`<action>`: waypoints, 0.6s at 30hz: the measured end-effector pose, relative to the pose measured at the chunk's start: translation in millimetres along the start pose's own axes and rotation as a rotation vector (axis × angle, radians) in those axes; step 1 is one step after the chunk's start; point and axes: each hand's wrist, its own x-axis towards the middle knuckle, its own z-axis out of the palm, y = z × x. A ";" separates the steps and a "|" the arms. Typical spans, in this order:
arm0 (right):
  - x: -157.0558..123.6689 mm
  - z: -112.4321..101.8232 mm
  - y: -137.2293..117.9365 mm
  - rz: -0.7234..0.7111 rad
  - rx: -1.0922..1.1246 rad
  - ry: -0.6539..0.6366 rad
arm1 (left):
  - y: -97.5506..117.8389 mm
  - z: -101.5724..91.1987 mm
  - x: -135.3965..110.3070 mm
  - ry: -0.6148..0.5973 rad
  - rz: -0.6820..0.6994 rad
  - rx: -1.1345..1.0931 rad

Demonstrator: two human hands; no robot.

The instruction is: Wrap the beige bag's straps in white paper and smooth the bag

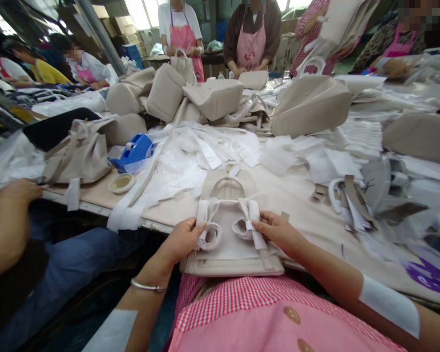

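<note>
A beige handbag lies at the table's front edge, close against my apron, with its arched handle pointing away from me. Two coiled straps wrapped in white rest on it, the left coil and the right coil. My left hand is closed on the bag's left side, its thumb beside the left coil. On the other side, my right hand pinches the bag's right edge, with the thumb on the white wrapping by the right coil. Fingers under the bag are hidden.
White wrapping sheets cover the table's middle. Several beige bags pile up behind them. A blue tape dispenser and a tape roll sit left; scraps lie right. A neighbour's arm is at far left; co-workers stand opposite.
</note>
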 end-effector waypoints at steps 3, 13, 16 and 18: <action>-11.0 -14.9 5.4 -0.112 -0.376 0.148 | -11.0 -11.2 0.3 0.057 0.063 0.074; -20.0 -76.7 20.8 -0.366 -1.216 0.418 | -56.0 -20.0 7.7 0.145 -0.200 0.032; -12.3 -78.6 18.6 -0.291 -1.340 0.335 | -42.1 -14.9 8.7 0.062 -0.232 -0.107; -15.9 -77.5 15.6 -0.291 -1.388 0.274 | -32.7 -10.5 6.0 -0.012 -0.255 -0.216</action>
